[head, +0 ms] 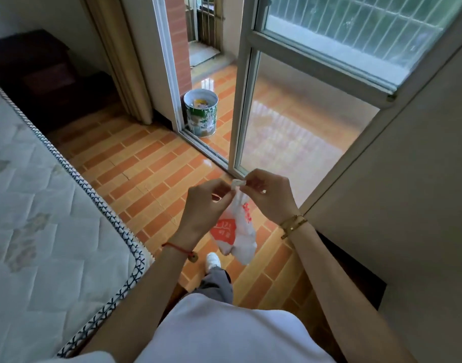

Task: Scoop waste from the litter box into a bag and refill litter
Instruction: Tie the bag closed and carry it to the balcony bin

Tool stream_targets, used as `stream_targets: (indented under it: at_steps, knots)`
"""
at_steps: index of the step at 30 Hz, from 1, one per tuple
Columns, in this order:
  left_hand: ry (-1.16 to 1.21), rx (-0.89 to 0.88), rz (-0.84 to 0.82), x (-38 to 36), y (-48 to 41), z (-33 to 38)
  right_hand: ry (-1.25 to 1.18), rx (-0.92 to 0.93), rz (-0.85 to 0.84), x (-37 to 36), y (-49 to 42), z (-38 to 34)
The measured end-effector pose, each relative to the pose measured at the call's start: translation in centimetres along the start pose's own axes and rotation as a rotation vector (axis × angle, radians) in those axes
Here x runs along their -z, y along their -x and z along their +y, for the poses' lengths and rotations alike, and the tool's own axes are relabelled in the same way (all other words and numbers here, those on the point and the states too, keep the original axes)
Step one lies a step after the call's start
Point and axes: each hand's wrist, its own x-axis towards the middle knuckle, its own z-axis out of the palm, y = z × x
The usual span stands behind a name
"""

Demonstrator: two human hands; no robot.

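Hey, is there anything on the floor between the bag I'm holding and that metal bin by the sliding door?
Nothing visible. Both hands, left hand and right hand, pinch the top of the plastic bag. The tiled floor toward the bin is bare, and the bin stands in the door's open gap.

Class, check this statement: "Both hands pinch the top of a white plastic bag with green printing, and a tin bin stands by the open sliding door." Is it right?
Not quite. The head view shows the bag printed in red, not green. The rest holds: the left hand and right hand pinch its top, and the tin bin stands by the sliding door.
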Motion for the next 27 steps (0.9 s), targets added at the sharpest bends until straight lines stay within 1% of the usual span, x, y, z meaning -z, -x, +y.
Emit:
stream_targets:
  at_steps: [5,11,18,22,27]
  knots:
    - [0.017,0.044,0.018,2.1,-8.7,-2.3,-0.052,0.02,-0.067,-2.1,-10.4,1.1]
    - [0.012,0.067,0.034,4.7,-17.9,-5.1,-0.091,0.111,-0.064,-5.2,-20.1,1.8]
    - [-0.045,0.103,0.099,7.1,-27.9,-9.0,-0.076,0.127,-0.083,-9.4,-30.9,3.1]
    - [-0.054,0.135,0.137,7.9,-33.8,-11.7,-0.099,0.09,-0.128,-12.0,-37.6,4.4]
    - [-0.071,0.147,0.178,9.5,-42.4,-15.3,-0.096,0.12,-0.188,-14.2,-47.6,5.4]
